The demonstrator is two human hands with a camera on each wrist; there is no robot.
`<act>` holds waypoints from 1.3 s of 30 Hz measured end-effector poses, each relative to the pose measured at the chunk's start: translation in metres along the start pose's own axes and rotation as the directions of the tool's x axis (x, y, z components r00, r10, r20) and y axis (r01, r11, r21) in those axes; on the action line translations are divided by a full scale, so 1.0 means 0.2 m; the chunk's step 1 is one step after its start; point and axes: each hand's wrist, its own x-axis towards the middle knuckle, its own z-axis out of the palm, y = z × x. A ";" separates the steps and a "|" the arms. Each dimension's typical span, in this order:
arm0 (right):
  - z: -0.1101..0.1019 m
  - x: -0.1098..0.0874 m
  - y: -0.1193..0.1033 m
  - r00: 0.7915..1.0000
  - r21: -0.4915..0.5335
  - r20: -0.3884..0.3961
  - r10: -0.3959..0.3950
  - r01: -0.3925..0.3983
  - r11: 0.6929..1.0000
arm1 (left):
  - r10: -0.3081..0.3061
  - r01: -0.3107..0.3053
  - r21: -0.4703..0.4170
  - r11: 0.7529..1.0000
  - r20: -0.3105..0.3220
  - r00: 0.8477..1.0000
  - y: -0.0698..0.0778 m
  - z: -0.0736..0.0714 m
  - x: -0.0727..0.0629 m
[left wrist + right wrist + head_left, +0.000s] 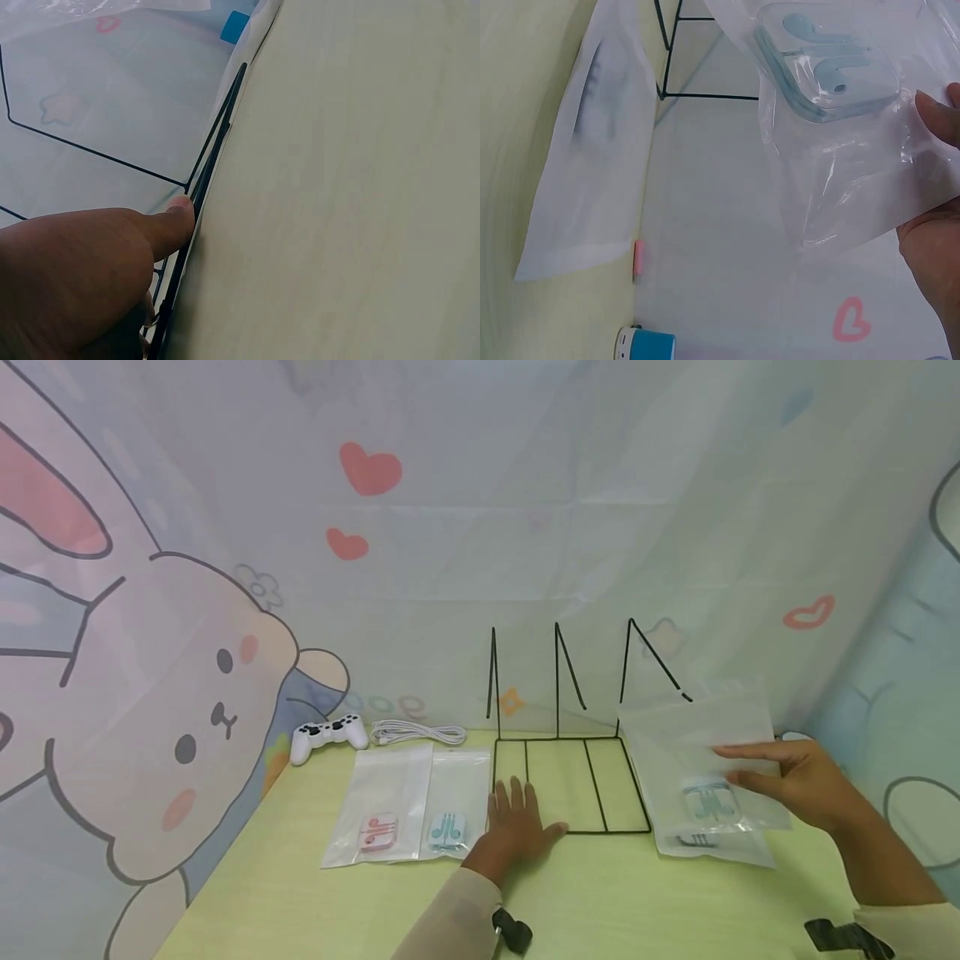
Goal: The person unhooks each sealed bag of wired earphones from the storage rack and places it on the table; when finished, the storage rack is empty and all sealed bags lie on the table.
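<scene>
My right hand (813, 785) pinches a clear plastic bag (675, 739) near its right side, thumb and fingers on the film. Inside the bag lies a square case of teal earphones (711, 802), seen closer in the right wrist view. The bag's upper edge overlaps the tip of the right hook of a black wire rack (595, 785). My left hand (517, 831) rests on the front left of the rack's base, fingers spread; in the left wrist view its thumb (176, 221) presses the wire. A second bag (738, 850) lies partly hidden under the raised one.
Left of the rack lie two more bags, with pink earphones (378, 832) and teal earphones (447, 832). Behind them sit a white game controller (328, 737) and a coiled white cable (418, 732). A blue-and-white round object (651, 345) and a small pink item (638, 257) stand at the right.
</scene>
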 end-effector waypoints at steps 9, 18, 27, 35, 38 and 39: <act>0.00 -0.03 -0.04 0.998 -0.013 -0.021 -0.062 0.062 0.998 | -0.003 0.003 -0.011 1.000 0.000 1.000 0.01 -0.01 -0.01; 0.00 -0.06 -0.05 0.996 -0.002 -0.029 -0.089 0.089 0.996 | 0.000 0.000 0.004 1.000 -0.001 1.000 0.02 -0.04 -0.04; 0.00 -0.12 0.01 0.999 0.016 -0.014 0.044 -0.044 0.999 | 0.013 -0.013 0.022 1.000 -0.024 1.000 -0.01 0.02 0.01; -0.01 -0.15 0.05 0.985 0.083 0.038 0.169 -0.172 0.982 | 0.021 -0.021 0.002 1.000 -0.024 1.000 -0.02 0.02 0.01; -0.03 -0.16 0.09 0.981 0.120 0.067 0.181 -0.188 0.975 | 0.017 -0.017 -0.003 1.000 -0.021 1.000 -0.01 0.01 0.00; -0.04 -0.16 0.10 0.981 0.122 0.072 0.179 -0.186 0.975 | 0.016 -0.016 -0.002 1.000 -0.020 1.000 -0.01 0.01 0.00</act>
